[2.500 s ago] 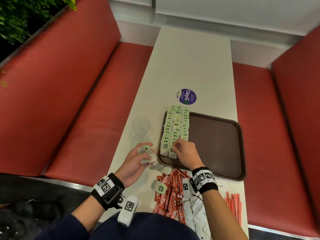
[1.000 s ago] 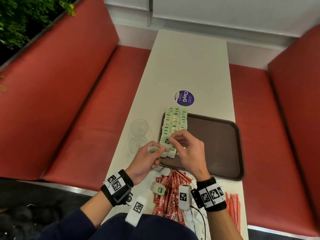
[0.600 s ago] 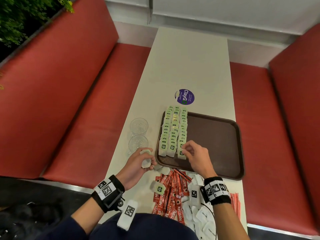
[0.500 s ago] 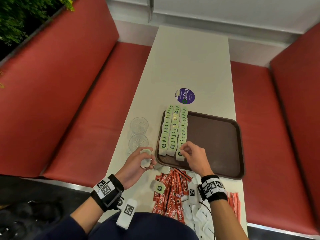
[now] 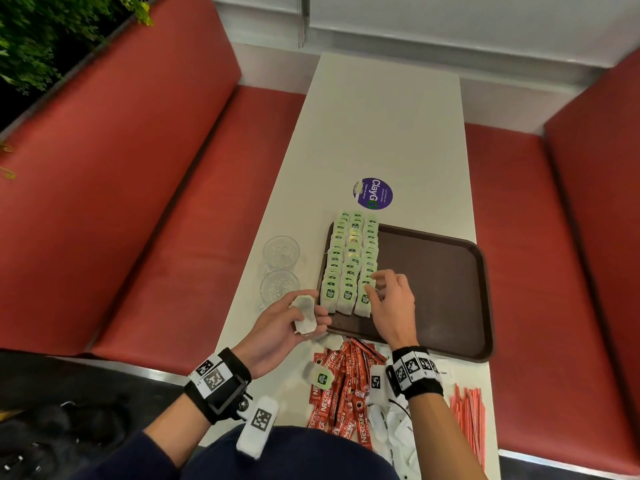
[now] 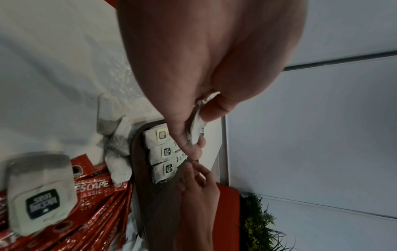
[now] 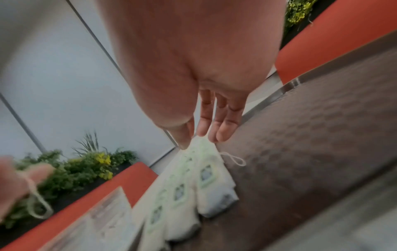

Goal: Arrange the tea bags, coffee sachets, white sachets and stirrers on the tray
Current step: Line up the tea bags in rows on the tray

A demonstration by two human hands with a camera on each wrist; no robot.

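Note:
Three rows of green-tagged tea bags (image 5: 352, 265) lie along the left side of the brown tray (image 5: 450, 296). My right hand (image 5: 373, 283) hovers at the near end of the right row, fingers loosely extended and holding nothing; the right wrist view shows the right hand (image 7: 198, 141) just above the tea bags (image 7: 206, 183). My left hand (image 5: 317, 308) holds a few white tea bags (image 5: 304, 315) just left of the tray's near corner, pinched between thumb and fingers (image 6: 196, 126). Red coffee sachets (image 5: 343, 386), white sachets (image 5: 398, 431) and red stirrers (image 5: 467, 417) lie on the table near me.
Two clear glasses (image 5: 281, 252) stand left of the tray. A purple round sticker (image 5: 373, 194) is on the table beyond it. One loose tea bag (image 5: 320, 375) rests on the coffee sachets. Red benches flank the narrow white table (image 5: 381, 116).
My right hand took a tea bag from the left hand, set it at the near end of the right row, and has let go. The left hand stayed beside the tray.

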